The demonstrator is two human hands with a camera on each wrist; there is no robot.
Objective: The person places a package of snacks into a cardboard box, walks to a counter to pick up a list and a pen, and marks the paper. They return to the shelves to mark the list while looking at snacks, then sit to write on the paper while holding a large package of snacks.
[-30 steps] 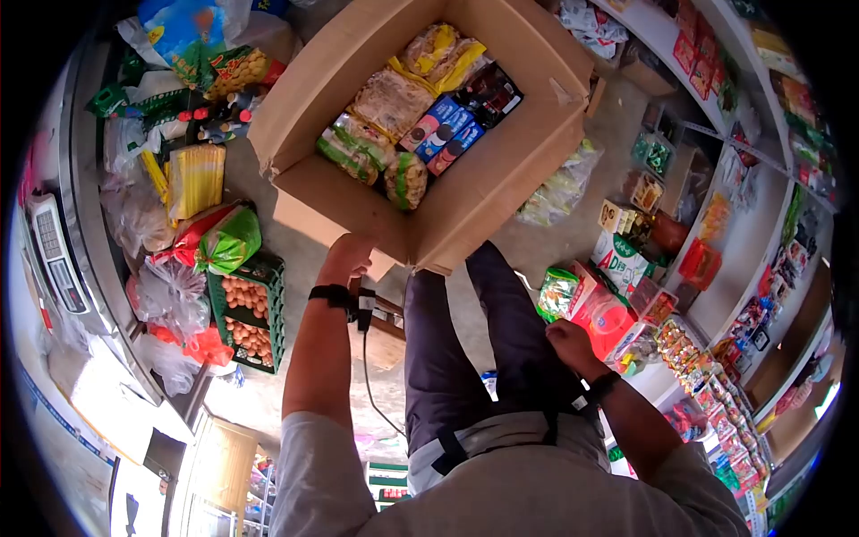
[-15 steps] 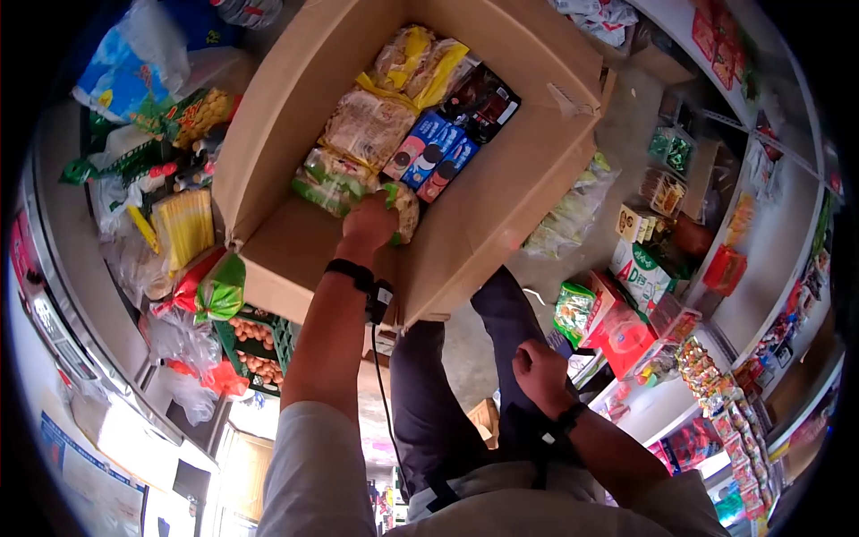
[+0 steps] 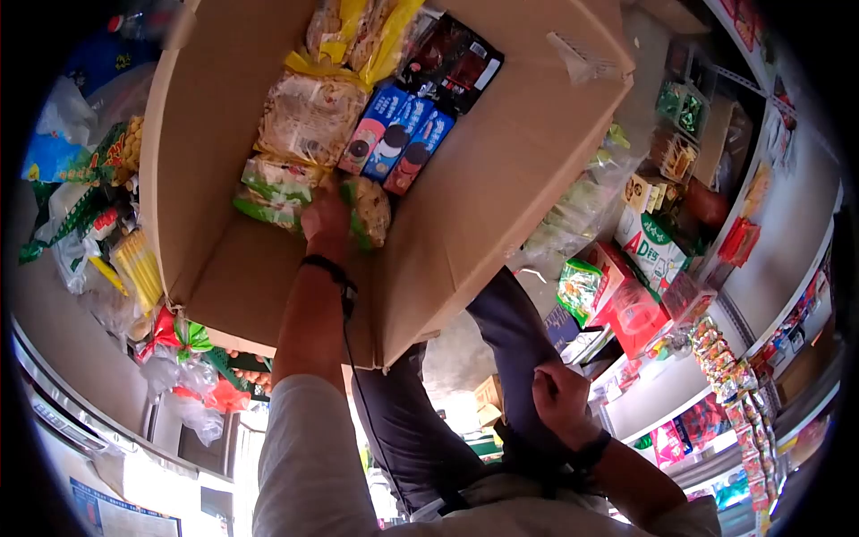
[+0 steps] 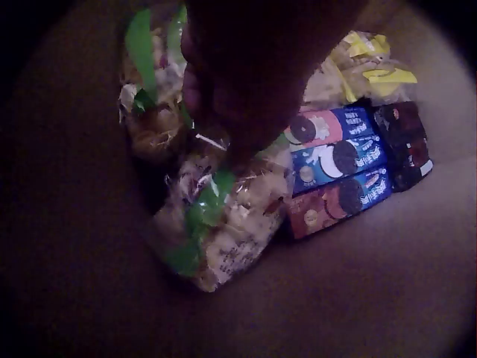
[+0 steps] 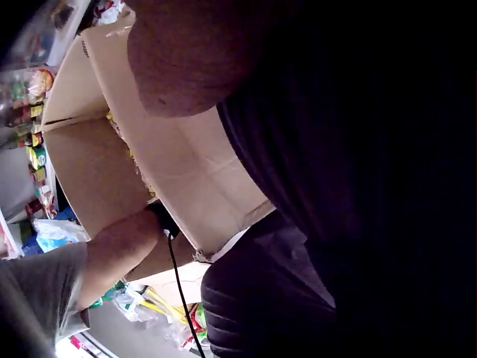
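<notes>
In the head view, the left hand (image 3: 327, 217) is down inside the large cardboard box (image 3: 465, 188), between a green-marked snack bag (image 3: 273, 190) and a smaller snack bag (image 3: 370, 210). In the left wrist view, bent fingers of the left hand (image 4: 253, 74) touch the bags; the dark image hides whether they grip one. Beside them lie blue cookie boxes (image 4: 335, 164), a black package (image 4: 402, 142) and yellow-edged bags (image 4: 373, 67). The right hand (image 3: 562, 400) hangs loosely curled and holds nothing by the right thigh; in the right wrist view, part of that hand (image 5: 190, 60) is dark.
Shelves with packaged goods (image 3: 761, 304) curve along the right. A red carton (image 3: 626, 300) and a bagged green vegetable (image 3: 582, 210) stand near the box. Left of it lie plastic bags (image 3: 192, 380) and yellow sticks (image 3: 137, 268). A cable (image 5: 179, 283) hangs from the left wrist.
The left hand has gone from outside the near box wall down to the snack bags. The head view has shifted, so the box appears larger and farther left. The right hand stays near the thigh.
</notes>
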